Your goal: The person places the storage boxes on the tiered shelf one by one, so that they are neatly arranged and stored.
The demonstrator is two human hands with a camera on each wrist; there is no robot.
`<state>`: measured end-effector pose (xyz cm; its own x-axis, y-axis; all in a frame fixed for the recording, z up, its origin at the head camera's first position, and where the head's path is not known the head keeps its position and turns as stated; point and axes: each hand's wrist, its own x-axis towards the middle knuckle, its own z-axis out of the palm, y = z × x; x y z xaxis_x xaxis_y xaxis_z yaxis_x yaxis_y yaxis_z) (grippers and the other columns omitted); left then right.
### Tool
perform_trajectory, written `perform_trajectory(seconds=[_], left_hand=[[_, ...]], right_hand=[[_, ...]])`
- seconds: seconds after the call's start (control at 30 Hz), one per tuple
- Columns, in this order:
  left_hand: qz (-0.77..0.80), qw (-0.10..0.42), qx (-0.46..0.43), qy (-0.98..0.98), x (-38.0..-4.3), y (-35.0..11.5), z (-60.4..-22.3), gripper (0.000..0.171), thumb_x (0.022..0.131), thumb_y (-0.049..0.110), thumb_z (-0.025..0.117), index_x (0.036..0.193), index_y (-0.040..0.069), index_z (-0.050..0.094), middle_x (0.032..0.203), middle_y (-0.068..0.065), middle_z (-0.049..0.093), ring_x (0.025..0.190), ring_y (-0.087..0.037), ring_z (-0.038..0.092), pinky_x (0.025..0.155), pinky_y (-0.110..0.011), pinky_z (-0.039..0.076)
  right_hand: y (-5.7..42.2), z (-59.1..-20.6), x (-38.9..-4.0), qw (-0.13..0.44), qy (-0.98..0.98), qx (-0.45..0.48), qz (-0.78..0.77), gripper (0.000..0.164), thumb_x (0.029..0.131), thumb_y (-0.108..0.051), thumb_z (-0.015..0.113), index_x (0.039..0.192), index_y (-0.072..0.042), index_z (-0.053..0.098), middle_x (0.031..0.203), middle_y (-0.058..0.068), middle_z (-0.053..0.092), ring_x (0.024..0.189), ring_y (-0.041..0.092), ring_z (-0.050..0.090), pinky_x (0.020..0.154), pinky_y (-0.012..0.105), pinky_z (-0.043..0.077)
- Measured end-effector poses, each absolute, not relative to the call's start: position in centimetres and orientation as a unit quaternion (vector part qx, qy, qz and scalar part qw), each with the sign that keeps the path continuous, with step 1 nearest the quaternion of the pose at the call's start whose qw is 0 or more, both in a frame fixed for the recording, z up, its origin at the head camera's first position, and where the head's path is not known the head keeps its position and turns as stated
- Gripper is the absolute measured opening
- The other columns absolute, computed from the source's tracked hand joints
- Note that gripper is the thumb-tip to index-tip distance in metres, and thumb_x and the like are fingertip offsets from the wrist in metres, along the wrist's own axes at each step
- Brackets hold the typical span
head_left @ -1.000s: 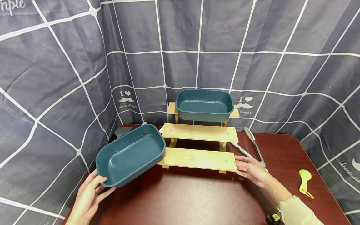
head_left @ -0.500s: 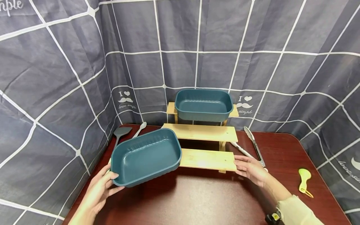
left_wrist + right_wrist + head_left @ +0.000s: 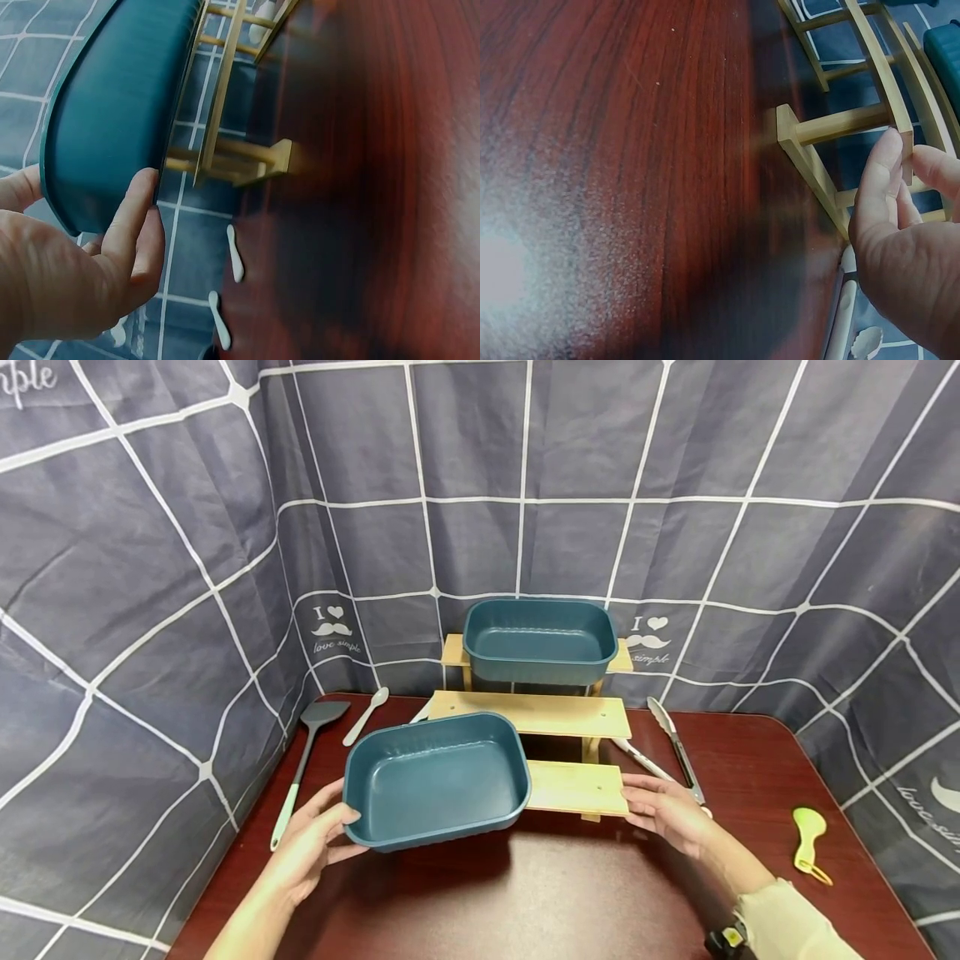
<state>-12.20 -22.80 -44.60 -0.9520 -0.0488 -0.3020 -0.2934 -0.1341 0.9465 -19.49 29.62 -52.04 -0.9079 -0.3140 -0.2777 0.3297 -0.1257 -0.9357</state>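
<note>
My left hand [image 3: 307, 843] grips a dark teal rectangular bin [image 3: 442, 785] by its left end, thumb at the rim and fingers beneath. The bin is held tilted before the lower tiers of a wooden three-tier stand [image 3: 528, 712], hiding the left part of its bottom board [image 3: 573, 787]. In the left wrist view, the fingers [image 3: 129, 217] press against the bin's underside. With thumb and fingers, my right hand [image 3: 667, 814] pinches the bottom board's right end, as the right wrist view also shows on the board [image 3: 881, 71]. A matching bin [image 3: 540, 664] sits on the top tier.
Left of the stand lie a grey-headed spatula [image 3: 318, 713] and a pale spoon [image 3: 367, 716]. Tongs [image 3: 678, 752] and a white handle [image 3: 645, 758] lie to its right. A yellow-green peeler-like tool [image 3: 808, 839] is far right. A gridded curtain [image 3: 570, 543] surrounds the table [image 3: 585, 902].
My left hand has carried the bin rightward to the front of the stand and turned it closer to level, uncovering the spatula and spoon. My right hand keeps its place on the board.
</note>
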Motion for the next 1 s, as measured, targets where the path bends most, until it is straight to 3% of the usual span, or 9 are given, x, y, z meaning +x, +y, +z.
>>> perform_trajectory(seconds=[0.27,0.6,0.83,1.0], left_hand=[[0.734,0.087,-0.108,0.665,-13.8,-19.9,-44.7,0.062,0.090,0.002,0.063,0.150,0.008,0.049,0.118,-0.022,0.065,0.089,-0.031,0.073,0.082,-0.057,0.061],[0.732,0.110,-0.078,0.668,-15.3,-16.1,-45.3,0.062,0.086,0.003,0.065,0.147,0.007,0.053,0.110,-0.021,0.067,0.085,-0.029,0.072,0.077,-0.054,0.063],[0.733,0.125,-0.063,0.665,-16.2,-13.9,-45.7,0.064,0.085,0.005,0.067,0.148,0.006,0.053,0.120,-0.020,0.061,0.092,-0.028,0.069,0.079,-0.058,0.062],[0.729,0.136,-0.059,0.668,-16.7,-12.8,-45.9,0.066,0.085,0.007,0.068,0.148,0.005,0.052,0.113,-0.020,0.062,0.090,-0.027,0.069,0.079,-0.057,0.062]], right_hand=[[29.5,-52.0,-19.5,0.211,0.630,0.014,-0.747,0.027,0.105,-0.009,0.061,0.132,-0.007,0.062,0.106,-0.001,0.075,0.093,0.011,0.072,0.087,0.030,0.061],[29.5,-52.0,-19.5,0.213,0.632,0.020,-0.745,0.034,0.105,-0.010,0.062,0.138,-0.002,0.058,0.108,0.000,0.075,0.094,0.013,0.073,0.089,0.032,0.061],[29.6,-52.2,-19.5,0.215,0.622,-0.002,-0.753,0.022,0.106,-0.007,0.059,0.123,-0.017,0.068,0.108,-0.001,0.076,0.095,0.013,0.073,0.089,0.032,0.061],[29.6,-52.3,-19.5,0.214,0.613,-0.017,-0.760,0.025,0.107,-0.004,0.055,0.117,-0.023,0.069,0.112,-0.002,0.075,0.097,0.011,0.073,0.088,0.030,0.061]])
